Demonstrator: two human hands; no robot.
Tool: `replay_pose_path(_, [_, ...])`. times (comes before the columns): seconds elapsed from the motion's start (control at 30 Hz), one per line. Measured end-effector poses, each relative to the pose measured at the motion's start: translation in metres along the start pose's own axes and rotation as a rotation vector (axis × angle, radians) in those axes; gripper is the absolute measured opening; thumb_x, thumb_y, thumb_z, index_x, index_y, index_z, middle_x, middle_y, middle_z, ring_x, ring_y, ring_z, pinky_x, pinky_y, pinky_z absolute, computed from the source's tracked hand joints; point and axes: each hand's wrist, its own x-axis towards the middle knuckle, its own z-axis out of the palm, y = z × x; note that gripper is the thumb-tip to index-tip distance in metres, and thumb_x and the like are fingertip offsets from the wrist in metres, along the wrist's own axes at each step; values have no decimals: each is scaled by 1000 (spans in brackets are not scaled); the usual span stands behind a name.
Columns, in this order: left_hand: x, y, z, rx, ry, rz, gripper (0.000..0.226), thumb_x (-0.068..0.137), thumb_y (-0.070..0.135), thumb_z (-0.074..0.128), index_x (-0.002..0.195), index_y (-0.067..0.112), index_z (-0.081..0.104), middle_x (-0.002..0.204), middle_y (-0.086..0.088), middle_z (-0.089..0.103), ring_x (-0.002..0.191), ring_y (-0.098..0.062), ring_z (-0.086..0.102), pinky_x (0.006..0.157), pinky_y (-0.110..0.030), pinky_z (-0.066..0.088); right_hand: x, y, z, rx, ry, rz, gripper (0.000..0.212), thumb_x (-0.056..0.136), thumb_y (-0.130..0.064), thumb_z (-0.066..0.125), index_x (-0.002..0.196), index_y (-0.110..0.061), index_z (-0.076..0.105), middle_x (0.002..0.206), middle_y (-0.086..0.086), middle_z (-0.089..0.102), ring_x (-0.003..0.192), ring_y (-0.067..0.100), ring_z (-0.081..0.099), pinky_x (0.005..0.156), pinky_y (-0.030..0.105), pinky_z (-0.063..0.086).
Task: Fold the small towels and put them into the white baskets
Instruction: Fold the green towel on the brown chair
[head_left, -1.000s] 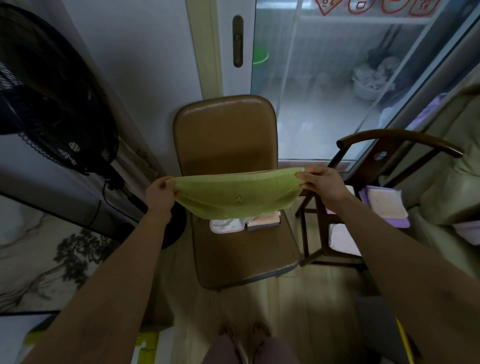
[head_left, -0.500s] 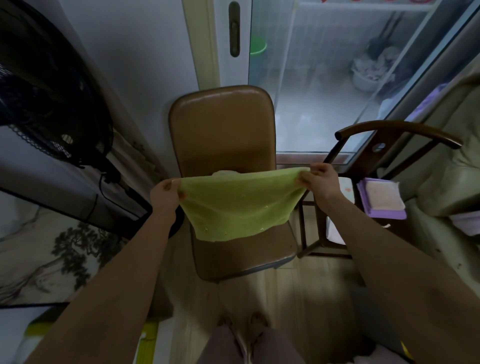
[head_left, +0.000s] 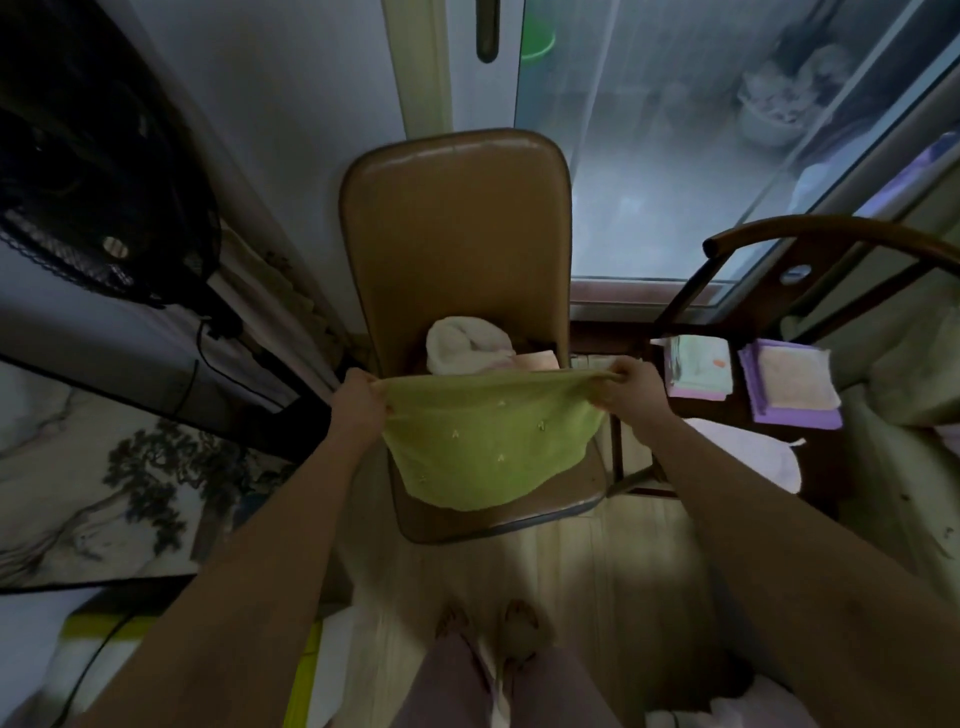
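Towel (head_left: 485, 447), green, hangs spread over the brown chair (head_left: 457, 234). Left hand (head_left: 358, 397) pinches its left top corner and right hand (head_left: 631, 387) pinches the right one, each grip pressed on the cloth. Behind it a white towel (head_left: 465, 345) lies on the seat. Folded towels (head_left: 698, 366) sit on the wooden chair (head_left: 831, 239) at right.

Both hands pinch the top corners of a green towel (head_left: 478, 441), left hand (head_left: 358, 397) and right hand (head_left: 631, 387), stretching it above a brown chair (head_left: 457, 234). A white bundle (head_left: 465, 345), perhaps more towels, lies behind it on the seat.
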Motion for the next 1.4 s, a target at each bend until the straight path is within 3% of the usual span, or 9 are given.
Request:
replay_pose_path(0.17, [13, 20, -9, -153, 147, 53, 26, 103, 17, 36, 119, 0, 46, 114, -19, 55, 100, -30, 54, 74, -32, 40, 13, -22, 1, 80, 131, -104, 32, 84, -2, 62, 62, -18, 45, 59, -2, 43, 58, 11, 40, 49, 16, 34])
replay_pose_path(0.37, [10, 25, -28, -220, 83, 121, 25, 104, 22, 35, 118, 4, 43, 104, -16, 54, 85, -26, 52, 72, -38, 44, 7, -49, -17, 134, 172, -224, 15, 82, 1, 61, 70, -6, 55, 60, 1, 47, 61, 11, 42, 57, 21, 36])
replay_pose_path(0.5, [2, 12, -31, -150, 27, 147, 15, 103, 20, 36, 109, 9, 42, 99, -15, 54, 85, -28, 54, 73, -41, 47, -6, -41, -23, 100, 96, -221, 9, 83, 1, 61, 80, 9, 59, 73, 20, 55, 72, 21, 49, 69, 31, 43])
replay_pose_path(0.73, [-24, -52, 14, -17, -55, 47, 4, 102, 14, 35, 105, 11, 37, 80, 2, 42, 67, -10, 42, 53, -24, 32, -25, 40, 10, -141, -65, -111, 13, 81, -6, 70, 73, -4, 61, 68, 9, 56, 71, 18, 51, 66, 30, 41])
replay_pose_path(0.9, [-39, -110, 62, 104, -201, -89, 15, 99, 7, 39, 86, 13, 42, 87, -7, 48, 89, -23, 46, 64, -29, 33, -31, 99, 42, -298, -158, -3, 17, 78, -3, 70, 66, -7, 58, 61, 5, 52, 66, 20, 51, 60, 28, 39])
replay_pose_path(0.97, [-44, -128, 77, 196, -270, -94, 9, 98, 7, 43, 95, 7, 51, 103, -19, 56, 98, -30, 53, 73, -29, 36, -32, 116, 52, -339, -190, 29, 17, 78, -1, 67, 66, -6, 57, 62, 3, 50, 63, 17, 49, 54, 25, 36])
replay_pose_path(1.07, [-47, -151, 94, 212, -315, -108, 5, 95, 5, 46, 96, 10, 48, 108, -22, 59, 90, -27, 52, 71, -27, 35, -32, 136, 61, -414, -273, 60, 17, 81, -3, 67, 69, -8, 55, 65, 1, 51, 64, 13, 47, 51, 21, 33])
replay_pose_path(1.27, [-33, -174, 115, 169, -297, -110, 17, 94, 3, 51, 109, 2, 59, 109, -20, 63, 99, -30, 58, 80, -32, 43, -14, 151, 73, -439, -272, 49, 12, 86, -8, 66, 76, -8, 59, 70, 2, 56, 65, 13, 51, 54, 21, 34])
replay_pose_path(1.4, [1, -171, 130, 86, -145, -40, 21, 96, 5, 49, 109, -2, 63, 104, -18, 65, 87, -19, 54, 68, -22, 34, 19, 151, 91, -343, -160, -1, 16, 88, -12, 62, 73, -10, 58, 66, 1, 53, 62, 14, 48, 53, 25, 34])
